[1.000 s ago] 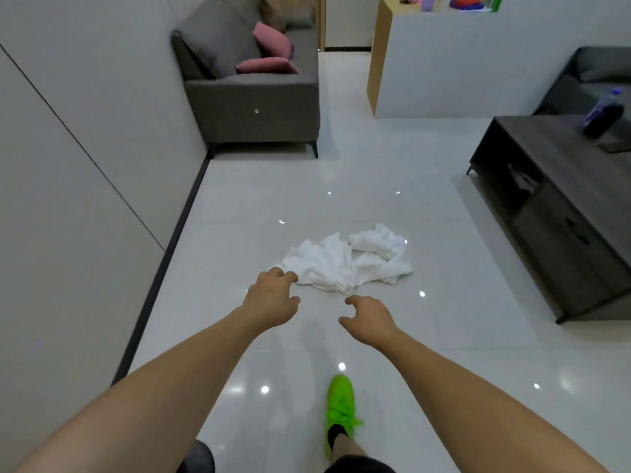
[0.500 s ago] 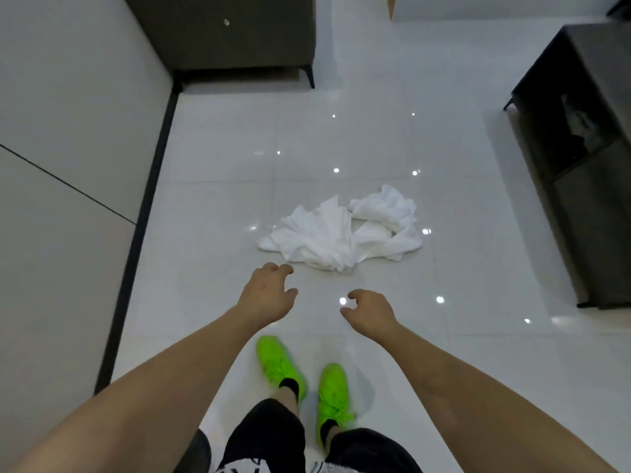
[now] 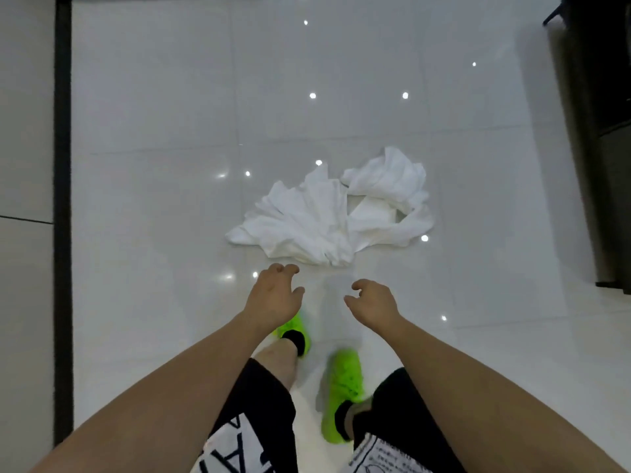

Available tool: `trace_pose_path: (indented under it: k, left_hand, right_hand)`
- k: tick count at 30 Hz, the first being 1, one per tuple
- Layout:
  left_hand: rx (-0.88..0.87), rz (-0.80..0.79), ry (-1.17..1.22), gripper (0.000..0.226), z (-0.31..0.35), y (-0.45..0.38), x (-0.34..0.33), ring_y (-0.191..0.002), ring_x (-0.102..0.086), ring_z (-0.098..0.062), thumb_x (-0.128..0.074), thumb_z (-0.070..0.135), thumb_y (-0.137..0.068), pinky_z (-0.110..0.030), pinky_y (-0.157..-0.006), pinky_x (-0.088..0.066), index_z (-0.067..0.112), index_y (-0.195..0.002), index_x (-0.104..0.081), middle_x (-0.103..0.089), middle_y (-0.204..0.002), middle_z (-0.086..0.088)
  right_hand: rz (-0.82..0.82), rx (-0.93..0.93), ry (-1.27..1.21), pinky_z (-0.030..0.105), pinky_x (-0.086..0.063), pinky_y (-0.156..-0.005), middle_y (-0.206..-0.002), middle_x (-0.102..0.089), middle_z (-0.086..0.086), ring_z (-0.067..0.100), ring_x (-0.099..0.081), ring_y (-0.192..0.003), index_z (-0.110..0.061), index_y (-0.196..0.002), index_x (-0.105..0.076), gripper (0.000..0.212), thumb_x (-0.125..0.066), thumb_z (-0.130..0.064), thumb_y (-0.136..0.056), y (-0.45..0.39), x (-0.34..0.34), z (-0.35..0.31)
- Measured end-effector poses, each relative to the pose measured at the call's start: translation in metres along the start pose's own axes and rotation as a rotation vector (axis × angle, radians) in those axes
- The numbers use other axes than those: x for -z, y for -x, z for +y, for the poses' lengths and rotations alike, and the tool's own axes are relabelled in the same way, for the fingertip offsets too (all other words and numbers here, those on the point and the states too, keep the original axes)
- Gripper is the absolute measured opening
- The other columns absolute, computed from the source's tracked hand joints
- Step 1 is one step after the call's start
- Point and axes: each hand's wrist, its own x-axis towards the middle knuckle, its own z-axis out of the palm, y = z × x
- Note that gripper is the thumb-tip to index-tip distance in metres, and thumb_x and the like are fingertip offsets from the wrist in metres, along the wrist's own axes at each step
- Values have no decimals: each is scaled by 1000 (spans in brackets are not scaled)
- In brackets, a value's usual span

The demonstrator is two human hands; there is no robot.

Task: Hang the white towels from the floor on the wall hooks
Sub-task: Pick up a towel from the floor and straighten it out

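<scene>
**Both hands held out above towels heaped on the floor**

Head view: the glossy white tiled floor [image 3: 153, 114] lies open on all sides of the towels, dotted with small reflected lights. A dark baseboard [image 3: 63, 199] runs along its left edge under a pale wall [image 3: 24, 131], and a dark cabinet [image 3: 601, 131] borders it on the right, well apart from the pile.

The white towels [image 3: 327, 216] lie crumpled on the floor at centre, just beyond both hands. The left hand [image 3: 275, 297] hovers with loosely curled fingers, its fingertips near the pile's closest edge, holding nothing. The right hand [image 3: 374, 302] hangs beside it, fingers likewise relaxed and empty, slightly farther from the cloth.

The towels are bunched, creased and overlapping. Bright green shoes [image 3: 341, 390] stand below the hands.
</scene>
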Motion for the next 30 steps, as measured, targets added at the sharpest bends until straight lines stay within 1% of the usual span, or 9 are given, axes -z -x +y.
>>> trace_pose_path:
  k: [6,10,15,17,19,21,23,28,30]
  left_hand:
    - [26,-34,-6,46,-32,-134,-69,-118,-48,-26,-58,33,-91,-32,-97,-38,19,-134,-51,-48,-134,-9]
    - [26,-54,-26,46,-53,-221,-138,-121,-47,-28,-57,31,-91,-32,-99,-36,17,-134,-51,-50,-132,-11]
    - [16,-79,-44,46,-75,-301,-215,-125,-43,-30,-56,29,-90,-33,-101,-34,18,-135,-49,-48,-134,-11]
    - [13,-85,-56,46,-81,-321,-235,-124,-45,-30,-55,28,-90,-33,-100,-35,17,-134,-50,-49,-133,-12]
    - [12,-92,-71,46,-83,-324,-239,-122,-46,-30,-55,27,-90,-33,-100,-37,15,-134,-50,-49,-132,-13]
    - [13,-109,-94,46,-75,-313,-230,-121,-47,-31,-55,26,-90,-35,-98,-38,15,-134,-49,-50,-131,-13]
    - [11,-117,-106,45,-59,-290,-208,-120,-47,-32,-55,28,-90,-35,-97,-39,15,-133,-50,-50,-129,-13]
    - [-45,-55,-105,45,15,-205,-108,-121,-47,-29,-55,31,-91,-35,-96,-38,18,-134,-50,-48,-132,-11]
    - [-78,-25,-100,46,54,-164,-59,-121,-47,-30,-56,32,-91,-36,-98,-39,17,-134,-50,-48,-134,-12]
  right_hand:
    - [10,-56,-98,27,-42,-94,-124,-64,5,23,-57,-117,-15,-127,-61,45,-64,-35,-87,-158,-35,15]
    - [74,-153,-219,25,-41,-83,-120,-64,7,26,-58,-113,-11,-124,-60,42,-62,-28,-86,-265,-73,54]
    - [213,-245,-349,25,-36,-68,-89,-58,4,20,-53,-79,-6,-111,-61,34,-62,-27,-85,-364,-123,94]
    - [251,-244,-365,24,-37,-63,-78,-57,-1,21,-60,-79,-9,-97,-69,21,-60,-25,-87,-388,-137,102]
    - [285,-228,-377,24,-41,-59,-75,-64,1,24,-65,-81,-12,-88,-73,17,-60,-23,-88,-391,-141,101]
    - [309,-211,-385,26,-48,-67,-81,-70,5,25,-66,-82,-12,-89,-75,18,-61,-23,-90,-376,-131,97]
    - [324,-185,-387,26,-45,-69,-84,-71,7,26,-66,-84,-10,-89,-74,16,-63,-22,-90,-346,-111,87]
    - [352,-120,-412,23,-38,-70,-89,-71,8,28,-65,-94,-6,-96,-72,16,-64,-18,-90,-233,-17,43]
    - [353,-68,-382,23,-43,-81,-101,-72,6,26,-64,-105,-9,-109,-72,23,-63,-20,-90,-178,28,21]
